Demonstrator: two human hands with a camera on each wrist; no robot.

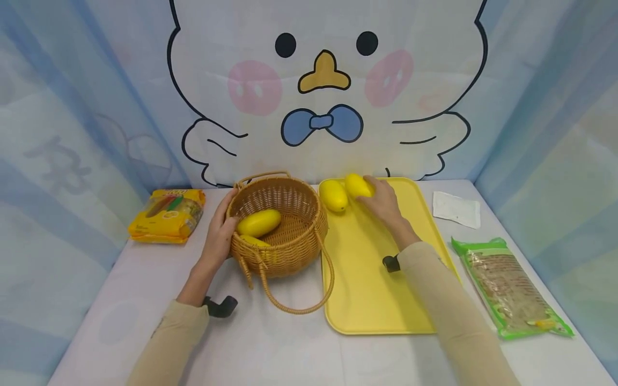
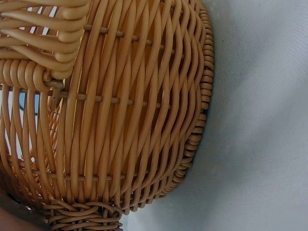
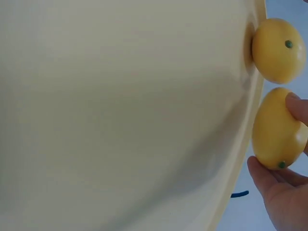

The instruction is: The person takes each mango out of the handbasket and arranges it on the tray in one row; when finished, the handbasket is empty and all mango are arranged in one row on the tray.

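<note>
My left hand (image 1: 220,236) grips the left rim of a brown wicker basket (image 1: 294,257), its thumb over the edge. Two smooth yellow fruits (image 1: 260,222) lie inside the basket; the lower one is partly hidden by the rim. In the left wrist view the woven basket wall (image 2: 130,106) fills much of the picture. At the far end of a yellow tray (image 1: 376,289), my right hand (image 1: 383,201) pinches a yellow mango (image 3: 274,127) between thumb and fingers. Another yellow mango (image 1: 333,195) sits just left of it on the tray.
A yellow food packet (image 1: 169,215) lies left of the basket. Right of the tray are a small white packet (image 1: 456,209) and a green-edged clear bag (image 1: 512,287). The basket's looped handle (image 1: 296,311) hangs towards me, by the tray's left edge. A printed curtain (image 1: 323,161) stands behind.
</note>
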